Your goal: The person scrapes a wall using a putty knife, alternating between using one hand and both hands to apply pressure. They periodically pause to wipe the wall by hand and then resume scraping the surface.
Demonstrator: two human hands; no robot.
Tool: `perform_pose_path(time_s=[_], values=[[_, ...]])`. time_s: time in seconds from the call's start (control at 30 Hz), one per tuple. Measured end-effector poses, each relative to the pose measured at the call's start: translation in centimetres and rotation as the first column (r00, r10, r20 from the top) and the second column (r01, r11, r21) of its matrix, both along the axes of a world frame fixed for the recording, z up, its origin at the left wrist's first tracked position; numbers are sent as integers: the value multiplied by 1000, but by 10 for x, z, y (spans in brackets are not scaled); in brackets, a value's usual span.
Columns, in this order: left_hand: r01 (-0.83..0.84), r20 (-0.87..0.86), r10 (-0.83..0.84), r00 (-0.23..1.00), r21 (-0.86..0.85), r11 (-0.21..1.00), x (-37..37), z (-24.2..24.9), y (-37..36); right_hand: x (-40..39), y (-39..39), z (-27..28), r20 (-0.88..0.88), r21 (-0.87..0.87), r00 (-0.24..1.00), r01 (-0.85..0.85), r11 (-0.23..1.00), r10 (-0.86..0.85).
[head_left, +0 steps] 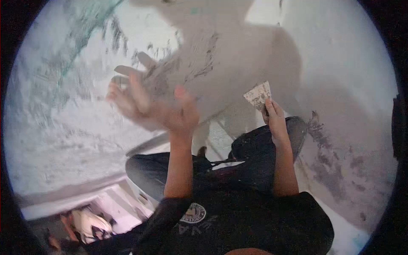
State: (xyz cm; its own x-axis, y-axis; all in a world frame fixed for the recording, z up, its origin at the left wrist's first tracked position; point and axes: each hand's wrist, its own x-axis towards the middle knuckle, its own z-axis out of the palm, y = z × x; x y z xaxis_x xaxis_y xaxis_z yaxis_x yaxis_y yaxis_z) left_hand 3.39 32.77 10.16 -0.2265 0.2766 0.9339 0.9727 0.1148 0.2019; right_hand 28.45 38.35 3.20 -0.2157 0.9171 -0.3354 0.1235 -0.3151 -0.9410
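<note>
- At 10 o'clock, a green patch tints the pale, roughly streaked surface.
- Toward 8 o'clock, a ledge slants up to the right; below it lies a pale bundle, too dim to make out.
- At 10 o'clock, the left hand is raised, its fingers spread and slightly bent, with nothing gripped. It is blurred; whether it touches the surface I cannot tell. Grey marks show above it.
- At 6 o'clock, a round badge sits on the black shirt.
- Above the shirt, the dark trousers show both knees bent, one toward 8 o'clock, the other at 3.
- Around 1 o'clock, a broad shadow covers the surface.
- At 2 o'clock is the scraper, stained, its wide edge toward 11 o'clock.
- At 3 o'clock, the right hand pinches the scraper's narrow end between thumb and fingers.
- Near 4 o'clock, dark smears mark the surface.
</note>
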Motion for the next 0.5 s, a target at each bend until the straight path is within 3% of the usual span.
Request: perform_pose_path(time_s=[0.03, 0.07, 0.1, 0.13, 0.17, 0.2, 0.23, 0.27, 0.3, 0.33, 0.37, 0.43, 0.47, 0.5], values=[[-80, 82, 77, 994, 29, 996, 2, -17, 14, 8, 5, -7, 19, -32, 1000, -12, 999, 13], [9, 27, 0, 1000, -325, 946, 9, -33, 20, 12, 14, -12, 41, -62, 999, -31, 998, 33], [86, 10, -103, 995, -629, 772, 17, -53, 29, 11, 21, -13, 59, -42, 996, -65, 997, 68], [401, 322, -240, 916, -761, 510, 33, -84, 28, 11, 27, -17, 76, -68, 995, -55, 996, 61], [323, 295, -275, 915, -945, 60, 44, -103, 29, 12, 34, -23, 87, -99, 995, -41, 994, 49], [307, 274, -262, 925, -947, 95, 51, -110, 22, 18, 33, -45, 8, -102, 999, 48, 994, -47], [152, -6, -352, 936, -896, 418, 52, -109, 21, 24, 39, -48, 8, -98, 1000, 24, 995, -23], [26, -306, -344, 888, -713, 701, 48, -104, 19, 29, 43, -49, 24, -98, 998, 62, 993, -60], [-86, -325, -76, 943, -459, 884, 33, -96, 27, 38, 41, -50, 41, -104, 993, 110, 988, -107], [-239, -254, 192, 948, -171, 956, 16, -88, 41, 40, 41, -48, 67, -107, 988, 148, 983, -141], [-253, -249, 205, 947, -178, 951, 17, -81, 44, 41, 42, -52, 74, -112, 989, 134, 985, -126], [-103, 171, 152, 974, -266, 959, 22, -70, 43, 44, 44, -61, 22, -69, 993, 115, 991, -114], [128, 185, 8, 983, -707, 695, 30, -94, 28, 42, 45, -61, 17, -58, 996, 88, 994, -87], [115, 36, -147, 988, -806, 580, 42, -132, 28, 41, 46, -61, 75, -62, 994, 83, 995, -79]])
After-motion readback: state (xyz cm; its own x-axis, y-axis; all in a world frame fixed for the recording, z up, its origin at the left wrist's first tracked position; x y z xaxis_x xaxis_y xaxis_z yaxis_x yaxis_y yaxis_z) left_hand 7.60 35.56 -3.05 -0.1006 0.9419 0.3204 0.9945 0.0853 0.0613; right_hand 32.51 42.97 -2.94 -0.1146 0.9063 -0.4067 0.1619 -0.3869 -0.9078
